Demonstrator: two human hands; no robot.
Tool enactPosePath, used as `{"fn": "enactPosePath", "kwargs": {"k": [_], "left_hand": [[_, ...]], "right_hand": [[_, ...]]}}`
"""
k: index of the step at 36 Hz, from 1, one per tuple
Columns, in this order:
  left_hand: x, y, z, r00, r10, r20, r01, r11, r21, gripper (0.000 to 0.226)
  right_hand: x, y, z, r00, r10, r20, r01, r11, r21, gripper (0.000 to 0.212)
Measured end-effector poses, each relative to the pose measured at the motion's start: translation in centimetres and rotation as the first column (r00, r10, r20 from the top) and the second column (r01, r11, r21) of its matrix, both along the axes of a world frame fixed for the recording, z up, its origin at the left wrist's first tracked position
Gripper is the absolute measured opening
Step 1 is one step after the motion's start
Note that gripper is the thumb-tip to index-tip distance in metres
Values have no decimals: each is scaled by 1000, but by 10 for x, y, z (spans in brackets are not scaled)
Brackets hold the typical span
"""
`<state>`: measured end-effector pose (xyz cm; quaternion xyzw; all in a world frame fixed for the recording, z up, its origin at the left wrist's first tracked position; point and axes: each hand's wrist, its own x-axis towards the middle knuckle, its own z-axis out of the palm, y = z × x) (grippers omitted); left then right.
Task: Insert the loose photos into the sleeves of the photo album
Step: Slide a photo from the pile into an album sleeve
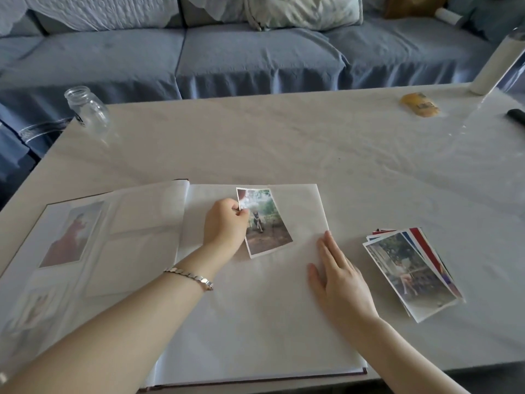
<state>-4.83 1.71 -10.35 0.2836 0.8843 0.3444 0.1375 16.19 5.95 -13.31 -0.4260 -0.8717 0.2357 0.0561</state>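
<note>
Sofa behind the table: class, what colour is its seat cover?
Blue. The sofa shows best in the head view, the only view given.

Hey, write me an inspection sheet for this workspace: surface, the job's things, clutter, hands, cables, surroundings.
Surface: pale grey table, with the album near its front edge.
Job's things: open white-paged photo album; white-bordered colour photo lying on its right page; fanned stack of loose photos on the table to its right; filled sleeve on the left page.
Clutter: empty clear glass jar at far left corner; yellow packet, white roll and black object at far right.
Hands: left hand pinches the colour photo's top left edge; right hand rests flat on the right page's edge.
Cables: nothing seen.
Surroundings: blue-covered sofa behind the table, pale cushions on it.
</note>
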Motion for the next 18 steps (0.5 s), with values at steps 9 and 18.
{"fn": "enactPosePath", "kwargs": {"k": [9,18], "left_hand": [[-6,27,-5,973,-19,231,32,998,-53,22],[17,52,-3,831,29,556,-47,999,19,15]], "right_hand": [[-1,0,1,1000,-5,-17,6,1000,12,54],[-3,-1,-4,998,-27,-59,30,998,54,64]]}}
